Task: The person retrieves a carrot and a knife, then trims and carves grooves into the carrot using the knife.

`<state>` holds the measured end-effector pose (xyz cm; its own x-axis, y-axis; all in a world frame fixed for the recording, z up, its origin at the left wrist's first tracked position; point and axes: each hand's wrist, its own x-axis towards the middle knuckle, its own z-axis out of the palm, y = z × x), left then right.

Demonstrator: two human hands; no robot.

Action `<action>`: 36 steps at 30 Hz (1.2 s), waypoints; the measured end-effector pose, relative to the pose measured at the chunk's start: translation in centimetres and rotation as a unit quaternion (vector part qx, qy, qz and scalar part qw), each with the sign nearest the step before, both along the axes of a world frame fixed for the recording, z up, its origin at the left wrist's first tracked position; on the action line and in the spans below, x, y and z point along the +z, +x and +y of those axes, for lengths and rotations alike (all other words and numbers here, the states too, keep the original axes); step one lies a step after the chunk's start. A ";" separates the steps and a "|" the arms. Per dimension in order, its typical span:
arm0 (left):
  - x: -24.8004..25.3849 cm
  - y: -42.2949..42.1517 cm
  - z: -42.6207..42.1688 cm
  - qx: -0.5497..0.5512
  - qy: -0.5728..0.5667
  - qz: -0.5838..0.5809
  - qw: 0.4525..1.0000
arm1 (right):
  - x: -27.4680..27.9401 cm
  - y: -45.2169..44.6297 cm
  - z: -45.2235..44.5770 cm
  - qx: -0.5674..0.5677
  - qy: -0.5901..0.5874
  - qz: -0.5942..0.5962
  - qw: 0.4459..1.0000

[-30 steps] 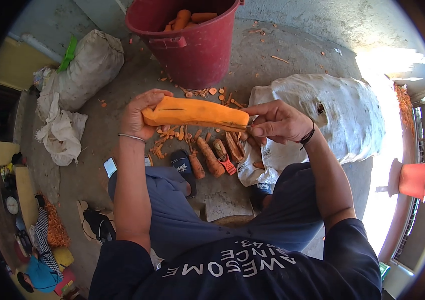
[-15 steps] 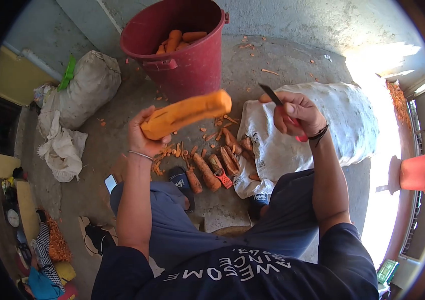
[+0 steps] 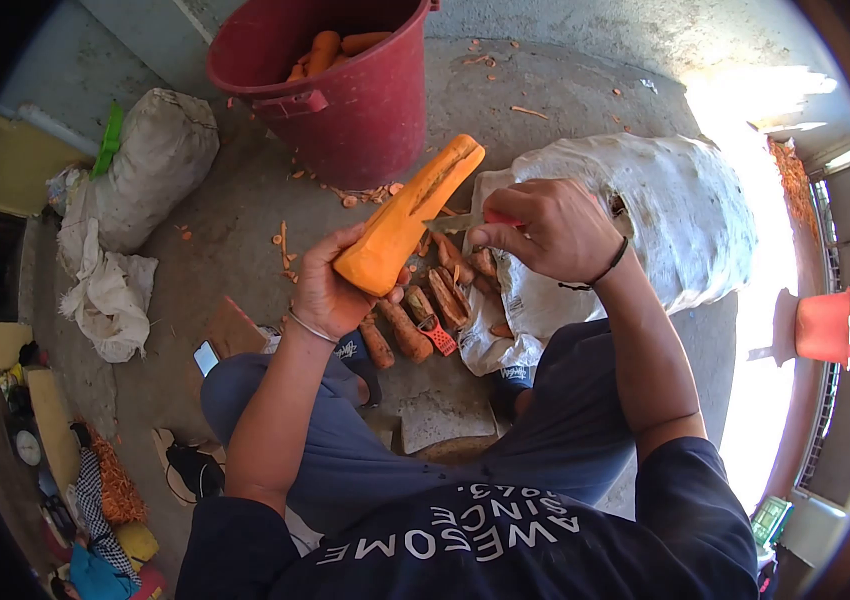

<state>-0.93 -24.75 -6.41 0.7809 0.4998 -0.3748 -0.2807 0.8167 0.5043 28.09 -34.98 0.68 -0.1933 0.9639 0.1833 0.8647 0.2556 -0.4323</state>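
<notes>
My left hand [image 3: 330, 292] is closed around the thick end of a large peeled carrot [image 3: 407, 222], which slants up to the right. A dark groove runs along its upper part. In my right hand [image 3: 557, 232] is a knife [image 3: 451, 223] with a red handle. Its blade points left, with the tip at the carrot's side; whether it cuts in I cannot tell. Below, several unpeeled carrots [image 3: 407, 337] lie on the floor between my feet, beside a small red perforated tool [image 3: 437, 336]. Orange peelings lie around them, partly hidden by my left hand and the carrot.
A dark red bucket [image 3: 355, 125] holding peeled carrots stands ahead. To the right lies a large white sack [image 3: 645, 215]; another stuffed sack [image 3: 160, 165] rests at the left. A phone [image 3: 206, 357] is beside my left knee. A red pot [image 3: 826, 322] stands far right.
The carrot has tilted more upright and turned, showing its dark groove. My right hand has moved left and down, bringing the knife from apart to the carrot's side. The view has shifted slightly.
</notes>
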 end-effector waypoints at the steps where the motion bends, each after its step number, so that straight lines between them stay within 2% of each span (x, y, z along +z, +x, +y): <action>1: 0.1 0.0 -0.2 -0.005 -0.009 0.000 1.000 | -0.2 0.0 0.1 0.008 0.011 -0.007 1.000; 5: -0.2 0.4 -1.2 -0.011 -0.027 -0.030 0.999 | 0.1 -0.2 -0.3 0.006 0.014 -0.025 1.000; 10: -0.2 0.4 -1.7 -0.013 -0.009 0.005 1.000 | 0.2 -0.1 -0.6 -0.001 -0.006 -0.027 1.000; 22: 0.4 0.2 -2.2 -0.010 -0.012 -0.004 1.000 | 0.5 -0.6 -0.5 0.011 -0.052 -0.032 0.998; 25: 0.6 0.1 -2.3 -0.018 -0.017 -0.008 1.000 | 0.3 -0.4 -0.5 0.025 -0.016 -0.018 0.999; 28: 0.9 0.2 -2.4 -0.015 -0.006 0.008 1.000 | 0.5 -0.5 -0.6 0.014 -0.052 -0.030 0.998; 36: 1.0 0.3 -2.6 -0.015 0.000 0.023 1.000 | -0.3 0.0 -0.3 0.011 -0.046 -0.046 0.998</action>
<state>-0.61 -27.39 -5.37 0.7773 0.4772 -0.4099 -0.2337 0.8240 0.5162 28.08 -35.31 0.41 -0.2256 0.9714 0.0741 0.8966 0.2367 -0.3742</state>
